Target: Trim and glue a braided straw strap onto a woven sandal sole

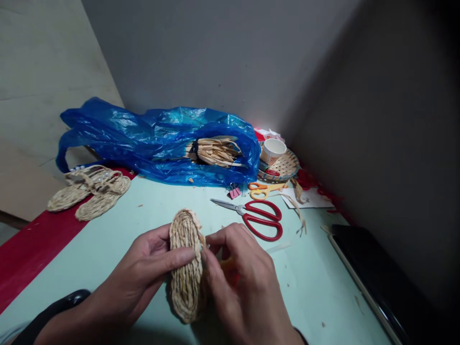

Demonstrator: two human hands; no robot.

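Note:
My left hand (143,273) grips a woven straw sole (185,268), thumb across its upper face, fingers behind it. The oval sole stands on edge just above the pale green table (108,239). My right hand (240,282) is closed at the sole's right edge, fingertips pinching a thin straw strand there. Something orange shows under the right palm; I cannot make it out. A dark band sits on my left wrist.
Red-handled scissors (257,218) lie beyond my right hand, smaller orange scissors (264,189) farther back. A blue plastic bag (158,141) holds straw strips (213,151). Two finished straw sandals (89,191) lie at left. A paper cup (273,151) sits in a woven tray (285,167). A black device (377,278) lies at right.

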